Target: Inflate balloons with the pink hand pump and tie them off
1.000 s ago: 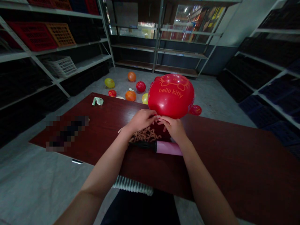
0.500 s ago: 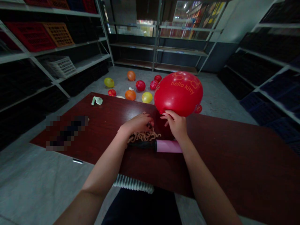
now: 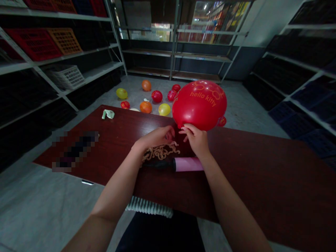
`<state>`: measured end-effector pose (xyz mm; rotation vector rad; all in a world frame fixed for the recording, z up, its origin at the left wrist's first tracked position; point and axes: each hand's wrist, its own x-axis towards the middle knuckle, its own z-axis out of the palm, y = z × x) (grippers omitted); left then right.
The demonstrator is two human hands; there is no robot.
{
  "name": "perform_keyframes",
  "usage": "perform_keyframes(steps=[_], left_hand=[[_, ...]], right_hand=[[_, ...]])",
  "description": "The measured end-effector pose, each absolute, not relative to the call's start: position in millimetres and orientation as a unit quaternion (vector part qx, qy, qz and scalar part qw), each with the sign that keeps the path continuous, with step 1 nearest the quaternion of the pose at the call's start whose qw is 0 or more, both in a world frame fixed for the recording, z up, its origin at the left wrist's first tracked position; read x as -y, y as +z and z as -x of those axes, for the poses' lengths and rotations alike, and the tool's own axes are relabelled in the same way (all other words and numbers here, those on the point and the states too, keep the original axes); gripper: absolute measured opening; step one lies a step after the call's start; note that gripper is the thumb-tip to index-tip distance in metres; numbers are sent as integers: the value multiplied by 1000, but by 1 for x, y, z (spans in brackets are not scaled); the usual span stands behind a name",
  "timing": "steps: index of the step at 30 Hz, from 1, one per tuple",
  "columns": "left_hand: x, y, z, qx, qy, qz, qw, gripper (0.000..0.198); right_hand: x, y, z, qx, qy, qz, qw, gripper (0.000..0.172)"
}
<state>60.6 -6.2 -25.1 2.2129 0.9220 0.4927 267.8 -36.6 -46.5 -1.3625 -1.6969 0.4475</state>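
My right hand (image 3: 195,138) pinches the neck of an inflated red balloon (image 3: 201,105) printed with "hello kitty", which floats above the dark red table (image 3: 249,168). Just left of it, my left hand (image 3: 160,135) hovers over a pile of brown curly rubber bands (image 3: 159,152). Its fingers are curled together, and I cannot make out what sits between them. In front of the pile lies a balloon pump (image 3: 188,164) with a pink barrel and a black end, partly behind my right forearm.
A limp pale green balloon (image 3: 108,114) lies at the table's far left, near a blurred dark object (image 3: 78,148). Several inflated balloons, one of them yellow (image 3: 164,109), rest on the floor beyond. Shelves with crates (image 3: 65,40) line the sides.
My left hand has risen slightly out of the rubber bands, its fingers curling more. My right hand keeps the red balloon in nearly the same spot.
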Motion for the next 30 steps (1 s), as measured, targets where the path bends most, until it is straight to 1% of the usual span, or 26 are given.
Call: perform_keyframes(steps=[2, 3, 5, 7, 11, 13, 15, 20, 22, 24, 27, 30], left_hand=[[8, -30, -64, -372, 143, -850, 344, 27], [8, -32, -66, -379, 117, -852, 341, 26], [8, -33, -68, -380, 88, -860, 328, 18], [7, -31, -68, -374, 103, -868, 311, 11], [0, -23, -61, -329, 207, -876, 287, 19], [-2, -18, -58, -308, 262, -868, 288, 20], [-2, -14, -56, -298, 321, -838, 327, 19], [4, -8, -65, -254, 473, -689, 487, 22], [4, -9, -71, -252, 538, -612, 522, 16], [3, -12, -77, -263, 575, -558, 538, 21], [4, -16, -83, -276, 602, -564, 493, 27], [9, -17, -85, -279, 616, -628, 385, 26]], right_hand=[[37, -46, -267, 686, 178, 549, 443, 28], [37, -46, -267, 686, 177, 549, 442, 28], [36, -46, -267, 687, 175, 550, 442, 28], [35, -47, -267, 685, 173, 549, 447, 28], [34, -49, -267, 686, 167, 538, 460, 27], [34, -49, -268, 686, 157, 540, 461, 26], [35, -49, -267, 684, 151, 545, 460, 24], [35, -48, -266, 689, 157, 545, 451, 24], [35, -48, -266, 695, 161, 541, 446, 25], [36, -48, -265, 702, 165, 536, 439, 26], [38, -47, -263, 717, 168, 526, 426, 23], [39, -45, -260, 730, 176, 511, 418, 21]])
